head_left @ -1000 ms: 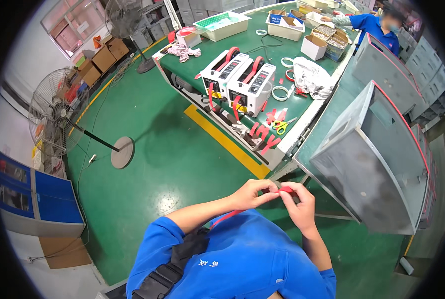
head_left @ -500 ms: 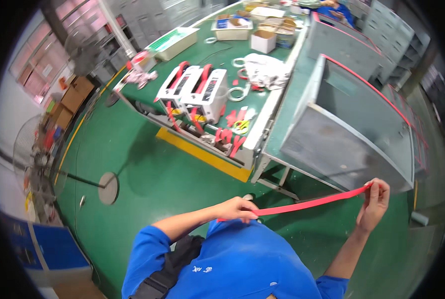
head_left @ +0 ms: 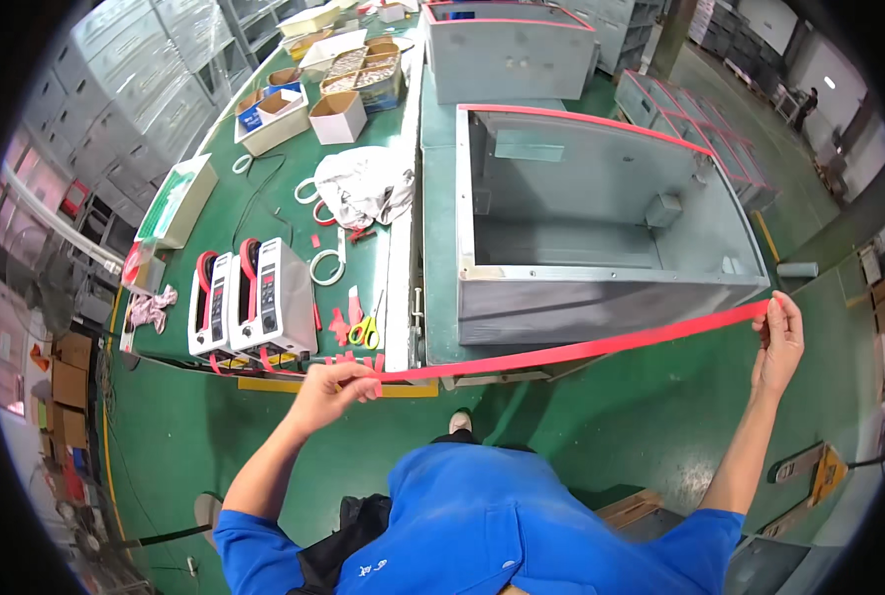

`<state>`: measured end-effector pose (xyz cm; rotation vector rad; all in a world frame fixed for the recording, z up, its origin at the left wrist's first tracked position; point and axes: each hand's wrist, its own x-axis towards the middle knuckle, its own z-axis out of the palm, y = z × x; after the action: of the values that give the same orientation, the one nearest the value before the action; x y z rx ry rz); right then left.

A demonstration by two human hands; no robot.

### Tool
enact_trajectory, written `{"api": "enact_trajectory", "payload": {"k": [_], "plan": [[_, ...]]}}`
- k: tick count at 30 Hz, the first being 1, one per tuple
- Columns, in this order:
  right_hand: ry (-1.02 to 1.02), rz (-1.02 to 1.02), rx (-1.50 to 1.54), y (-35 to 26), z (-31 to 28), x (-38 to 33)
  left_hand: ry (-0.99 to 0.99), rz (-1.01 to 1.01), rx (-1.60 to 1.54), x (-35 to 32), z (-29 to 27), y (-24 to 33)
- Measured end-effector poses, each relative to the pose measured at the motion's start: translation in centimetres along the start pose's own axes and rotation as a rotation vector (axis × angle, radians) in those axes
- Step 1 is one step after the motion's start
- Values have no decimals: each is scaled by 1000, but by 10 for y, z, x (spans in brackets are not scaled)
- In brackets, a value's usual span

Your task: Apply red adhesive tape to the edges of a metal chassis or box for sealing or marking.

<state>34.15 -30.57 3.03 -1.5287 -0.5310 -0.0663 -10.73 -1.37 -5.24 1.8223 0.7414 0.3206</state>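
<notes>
Indoors | green table (head_left: 219, 210), green floor (head_left: 363, 451) | left hand (head_left: 333, 392), right hand (head_left: 780, 339): grip pinching red tape (head_left: 601, 345)

Pretty decent light in here tbh, bright and fairly even, looks like it's mostly from above. The rim of the gray metal box (head_left: 611, 275) catches it while the front face and inside go dim. Soft shadows pool on the green floor (head_left: 551, 421) by the bench. The white cloth (head_left: 368, 183) is nearly blown out, and there's 1 small glaring spot on the far wall (head_left: 844, 109). Fisheye's doing its thing: all 4 corners are black, and the shelving (head_left: 130, 45) leans and bends near the rim. The red strip (head_left: 571, 349) looks reasonably sharp, but the fan (head_left: 31, 273) is murky and soft.
</notes>
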Motion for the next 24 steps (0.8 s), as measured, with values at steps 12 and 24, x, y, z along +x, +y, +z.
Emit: {"api": "enact_trajectory", "payload": {"k": [12,24], "plan": [[-46,36,-156,-1,-16,50,167,236,-1,67,-33,60],[-201,115,-110,43,-63,147,298,158,-127,117,17,96]]}}
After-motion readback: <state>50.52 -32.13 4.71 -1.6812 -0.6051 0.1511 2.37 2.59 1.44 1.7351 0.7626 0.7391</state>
